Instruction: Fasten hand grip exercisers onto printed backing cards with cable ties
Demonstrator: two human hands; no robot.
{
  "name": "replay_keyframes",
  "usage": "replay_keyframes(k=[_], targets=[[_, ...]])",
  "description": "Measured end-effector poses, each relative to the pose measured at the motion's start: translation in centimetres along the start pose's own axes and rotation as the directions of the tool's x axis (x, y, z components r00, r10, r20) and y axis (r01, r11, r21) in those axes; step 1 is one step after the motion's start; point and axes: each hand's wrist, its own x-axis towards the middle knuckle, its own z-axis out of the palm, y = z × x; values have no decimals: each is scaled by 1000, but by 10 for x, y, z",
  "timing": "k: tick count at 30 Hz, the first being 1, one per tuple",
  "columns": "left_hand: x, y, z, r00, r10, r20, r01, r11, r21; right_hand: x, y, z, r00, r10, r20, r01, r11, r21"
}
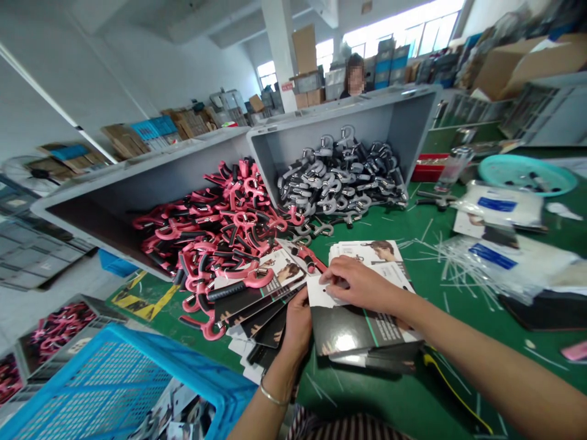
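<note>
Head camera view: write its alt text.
A person's right hand touches a stack of printed cards, left hand beside it, on a green table; pink hooked items spill from one gray bin, gray ones from another.

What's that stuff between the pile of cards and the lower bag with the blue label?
Thin white strips, scattered on the green table between the card pile and that bag. The head view shows them.

Fairly bright, daylight from rear windows (413, 36), blown out. White glare spot on glossy dark card (337, 344). Edges stretched, wide-angle; background soft; upper-left dim.
</note>
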Motion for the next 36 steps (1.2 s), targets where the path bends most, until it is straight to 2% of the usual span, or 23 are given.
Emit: replay_keyframes(k=[6,10,14,22,24,26,28,30,32,34,36], targets=[[-3,-2,-6,999,-29,13,29,999,40,1,0,1,1000,12,0,-12,1000,17],[-3,0,-4,999,-34,-15,35,999,17,1,0,0,1000,18,1,-18,999,38],[-3,3,0,999,-38,19,38,999,11,0,-1,0,1000,10,1,-11,999,48],[-4,10,1,999,-23,-30,18,988,-155,1,-2,2,999,-22,38,21,999,25],[-5,14,-2,998,-22,-63,16,996,-92,2,-2,2,999,-27,33,25,999,37],[-3,21,-4,992,30,-125,-22,998,66,3,-2,3,1000,-27,16,25,997,68],[1,30,-3,987,108,-116,-78,968,237,3,-5,1,1000,-19,-4,20,992,124],[8,40,-1,998,64,-16,-56,957,285,0,-13,-6,999,10,-50,0,980,197],[13,51,1,994,-83,69,68,977,200,-8,-20,-21,992,42,-122,-12,972,237],[13,62,4,988,-146,46,143,988,65,-20,-19,-43,970,89,-227,-37,974,222],[8,67,8,992,-101,-71,101,995,-10,-34,1,-68,914,178,-364,-114,975,191]])
